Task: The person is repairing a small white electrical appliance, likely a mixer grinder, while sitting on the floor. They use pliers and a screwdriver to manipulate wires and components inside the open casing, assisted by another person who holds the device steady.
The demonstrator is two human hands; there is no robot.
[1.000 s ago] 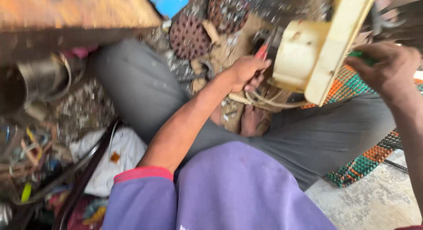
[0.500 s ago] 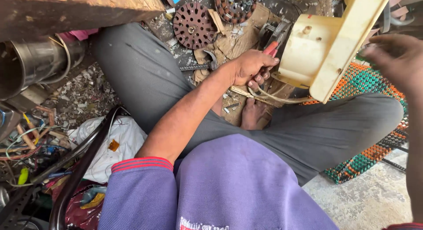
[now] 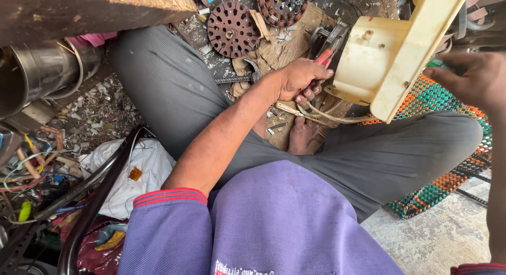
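I sit cross-legged in grey trousers and a purple shirt. My left hand [image 3: 300, 80] is closed around a tool with red handles [image 3: 322, 58], pressed against the underside of a cream plastic housing [image 3: 392, 51]. Pale wires [image 3: 327, 116] trail from the housing over my bare foot [image 3: 301, 137]. My right hand [image 3: 469, 77] grips the housing's far edge at the right, holding it tilted above my lap.
A round perforated brown metal disc [image 3: 232, 28] and a wound motor stator [image 3: 282, 6] lie ahead. A hammer [image 3: 240, 77] rests on a wooden block. A metal pipe [image 3: 37, 77], tangled wires [image 3: 26, 169], white cloth [image 3: 134, 172] and a woven mat [image 3: 437, 185] surround me.
The view has shifted, so the disc and stator show more fully. My left hand has stayed at the housing's underside with the red-handled tool. The right hand has slid lower along the edge.
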